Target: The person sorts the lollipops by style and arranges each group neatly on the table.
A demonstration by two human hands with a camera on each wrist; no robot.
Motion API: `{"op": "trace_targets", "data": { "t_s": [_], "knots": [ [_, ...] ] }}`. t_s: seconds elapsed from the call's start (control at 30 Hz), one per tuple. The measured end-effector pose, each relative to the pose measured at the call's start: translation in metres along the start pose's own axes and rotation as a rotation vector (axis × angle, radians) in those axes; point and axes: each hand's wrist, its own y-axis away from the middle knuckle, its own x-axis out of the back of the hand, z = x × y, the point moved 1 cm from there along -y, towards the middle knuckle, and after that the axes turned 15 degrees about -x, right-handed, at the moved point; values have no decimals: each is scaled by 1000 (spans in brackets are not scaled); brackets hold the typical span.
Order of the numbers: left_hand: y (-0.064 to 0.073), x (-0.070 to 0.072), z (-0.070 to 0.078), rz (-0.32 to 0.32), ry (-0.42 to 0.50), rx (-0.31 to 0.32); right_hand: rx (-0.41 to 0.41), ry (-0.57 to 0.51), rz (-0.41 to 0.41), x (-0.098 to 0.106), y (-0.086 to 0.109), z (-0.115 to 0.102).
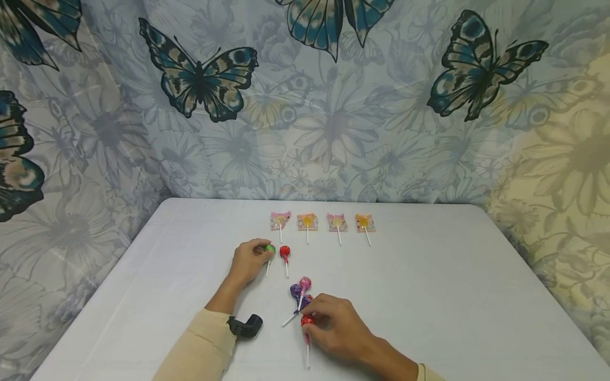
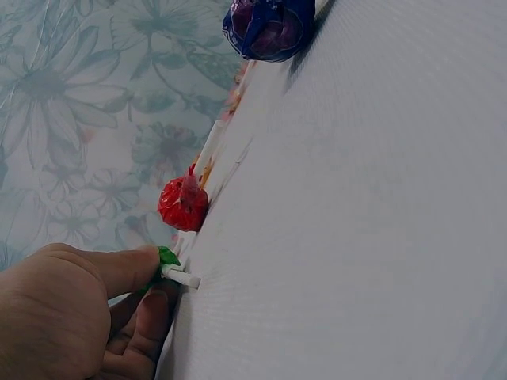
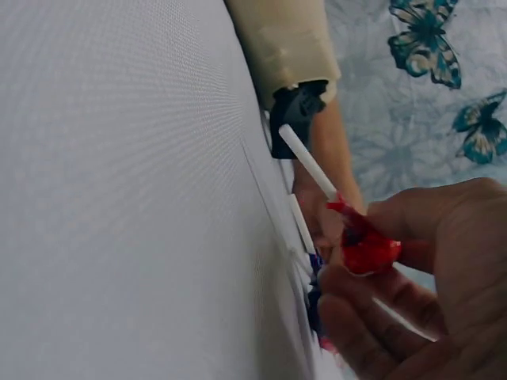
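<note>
My left hand [image 1: 250, 260] pinches a green-wrapped lollipop [image 1: 270, 248] between thumb and fingers, its white stick pointing toward me. Just right of it lies a red lollipop [image 1: 285, 251], also seen in the left wrist view. Nearer to me, my right hand [image 1: 339, 327] pinches another red-wrapped lollipop [image 3: 369, 247] by its head, with the stick sticking out. Beside the right fingertips lies a small pile of lollipops: a pink one [image 1: 305, 282], a dark purple one [image 1: 295, 290] and a blue one [image 1: 305, 301] partly behind the fingers.
Across the back of the white table [image 1: 452, 275] lies a row of several flat lollipops in clear wrappers, among them a pink one [image 1: 280, 220] and an orange one [image 1: 365, 222]. Behind the table hangs a butterfly-patterned cloth [image 1: 333, 132]. A black band [image 1: 245, 326] sits on the left wrist.
</note>
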Motion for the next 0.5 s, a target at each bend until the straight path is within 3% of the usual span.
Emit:
{"op": "trace_targets", "data": {
  "t_s": [0.13, 0.33, 0.5],
  "knots": [
    [1, 0, 0, -1, 5, 6, 36, -69, 12, 3, -1, -7],
    [2, 0, -1, -2, 7, 5, 166, -124, 69, 12, -4, -26],
    [0, 1, 0, 0, 8, -1, 168, -138, 112, 20, -5, -32]
  ]
}}
